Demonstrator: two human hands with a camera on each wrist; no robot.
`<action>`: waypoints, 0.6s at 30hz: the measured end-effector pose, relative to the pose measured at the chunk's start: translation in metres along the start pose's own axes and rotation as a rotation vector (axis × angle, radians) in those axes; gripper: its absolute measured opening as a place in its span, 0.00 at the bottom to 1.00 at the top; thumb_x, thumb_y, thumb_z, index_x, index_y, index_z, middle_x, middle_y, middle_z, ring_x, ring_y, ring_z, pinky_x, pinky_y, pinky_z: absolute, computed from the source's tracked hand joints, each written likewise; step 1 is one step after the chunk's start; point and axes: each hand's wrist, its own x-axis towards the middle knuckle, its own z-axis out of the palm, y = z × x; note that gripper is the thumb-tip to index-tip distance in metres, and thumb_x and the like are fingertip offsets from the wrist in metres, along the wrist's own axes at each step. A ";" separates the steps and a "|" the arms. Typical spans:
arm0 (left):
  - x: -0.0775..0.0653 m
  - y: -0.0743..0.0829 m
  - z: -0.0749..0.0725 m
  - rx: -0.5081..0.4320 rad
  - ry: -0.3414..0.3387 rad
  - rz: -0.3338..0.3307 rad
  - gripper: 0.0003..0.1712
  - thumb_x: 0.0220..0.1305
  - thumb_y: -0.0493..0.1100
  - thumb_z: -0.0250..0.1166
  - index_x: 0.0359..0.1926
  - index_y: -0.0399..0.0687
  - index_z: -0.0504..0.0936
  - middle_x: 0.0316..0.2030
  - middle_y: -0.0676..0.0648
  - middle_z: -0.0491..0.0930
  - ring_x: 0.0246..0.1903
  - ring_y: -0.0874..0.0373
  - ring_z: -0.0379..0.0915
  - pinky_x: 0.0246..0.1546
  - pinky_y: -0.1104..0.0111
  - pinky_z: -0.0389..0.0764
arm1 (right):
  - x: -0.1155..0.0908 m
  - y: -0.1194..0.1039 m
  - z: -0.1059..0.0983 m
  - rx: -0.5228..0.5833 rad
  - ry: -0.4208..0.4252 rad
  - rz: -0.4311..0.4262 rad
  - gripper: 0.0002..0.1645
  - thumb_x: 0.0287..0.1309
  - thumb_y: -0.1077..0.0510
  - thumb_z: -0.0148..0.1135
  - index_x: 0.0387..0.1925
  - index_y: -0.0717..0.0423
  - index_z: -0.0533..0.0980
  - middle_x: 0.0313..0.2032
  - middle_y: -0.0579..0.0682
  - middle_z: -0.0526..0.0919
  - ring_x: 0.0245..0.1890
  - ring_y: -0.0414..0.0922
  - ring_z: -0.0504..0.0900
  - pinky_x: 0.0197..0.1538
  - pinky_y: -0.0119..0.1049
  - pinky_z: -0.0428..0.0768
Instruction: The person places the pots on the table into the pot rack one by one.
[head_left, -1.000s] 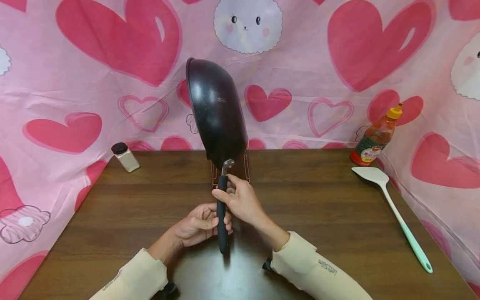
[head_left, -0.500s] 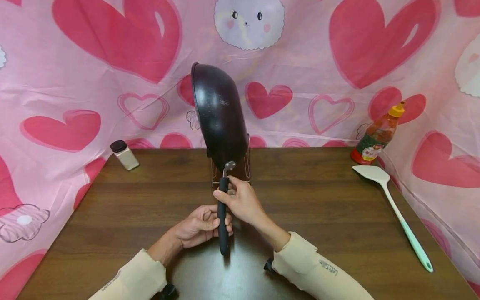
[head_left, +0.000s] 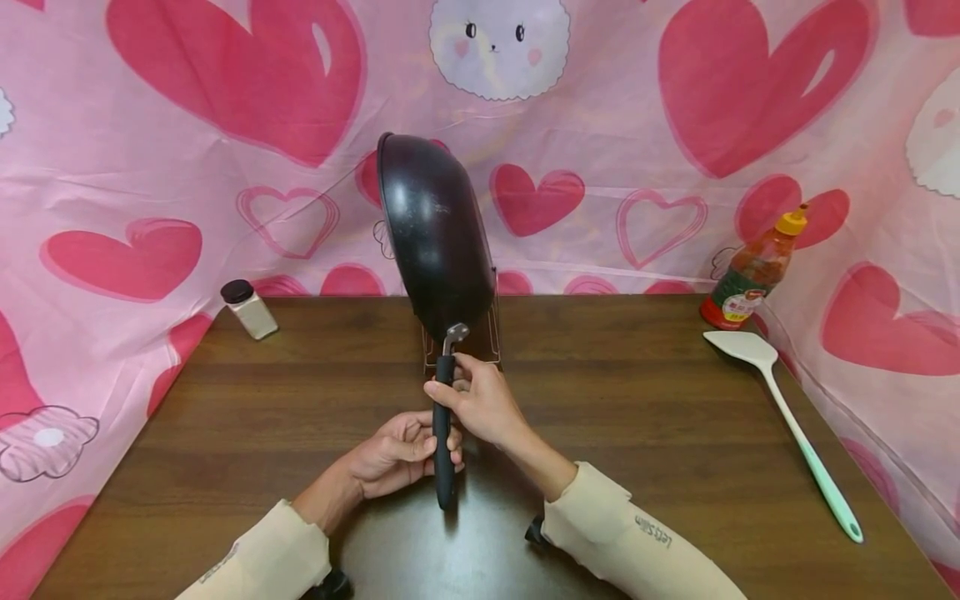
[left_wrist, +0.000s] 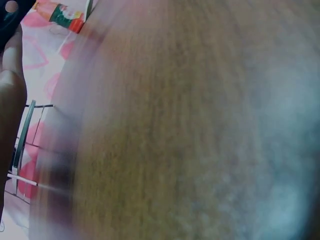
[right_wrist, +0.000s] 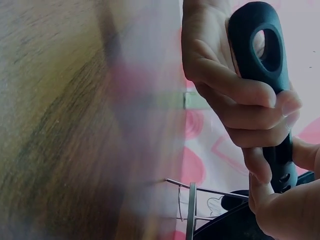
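A black wok [head_left: 435, 225] is held up on edge in the head view, its outer base turned to the right and its rim to the left. My left hand [head_left: 397, 454] grips the lower part of the long black handle [head_left: 444, 492], fingers curled round it. Higher up, close to the metal bracket, my right hand [head_left: 483, 400] pinches the same handle between thumb and fingers. In the right wrist view the handle's looped end [right_wrist: 257, 45] sticks out past the curled left fingers [right_wrist: 250, 115]. Behind the wok stands a wire rack [head_left: 493, 333], mostly hidden by it.
A small shaker jar [head_left: 251, 312] with a black lid stands at the back left of the wooden table [head_left: 300, 400]. On the right are a sauce bottle [head_left: 750, 271] with a yellow cap and a white spatula [head_left: 780, 400] with a mint handle. A pink heart-print cloth [head_left: 600, 125] hangs behind.
The wok's top has sunk slightly in the head view, with a small sideways wobble. Both hands keep their grip on the handle throughout.
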 end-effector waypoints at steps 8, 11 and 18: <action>-0.002 -0.001 0.002 -0.001 0.030 -0.034 0.17 0.76 0.26 0.44 0.58 0.37 0.72 0.50 0.46 0.80 0.54 0.53 0.80 0.64 0.54 0.73 | 0.000 0.002 -0.001 0.063 -0.031 0.096 0.24 0.61 0.61 0.71 0.54 0.68 0.74 0.39 0.56 0.87 0.37 0.45 0.87 0.39 0.34 0.81; -0.003 -0.002 0.004 -0.005 0.042 -0.056 0.18 0.76 0.26 0.44 0.60 0.37 0.72 0.51 0.46 0.80 0.54 0.53 0.80 0.64 0.54 0.73 | -0.001 0.003 -0.002 0.082 -0.040 0.144 0.27 0.59 0.60 0.73 0.55 0.69 0.73 0.39 0.57 0.86 0.37 0.46 0.87 0.40 0.35 0.81; -0.008 -0.005 0.006 -0.002 0.046 -0.083 0.18 0.76 0.26 0.46 0.61 0.35 0.72 0.51 0.45 0.81 0.54 0.52 0.80 0.64 0.54 0.74 | -0.006 0.004 -0.003 0.116 -0.053 0.203 0.29 0.57 0.59 0.75 0.55 0.67 0.72 0.39 0.55 0.86 0.37 0.46 0.86 0.40 0.35 0.81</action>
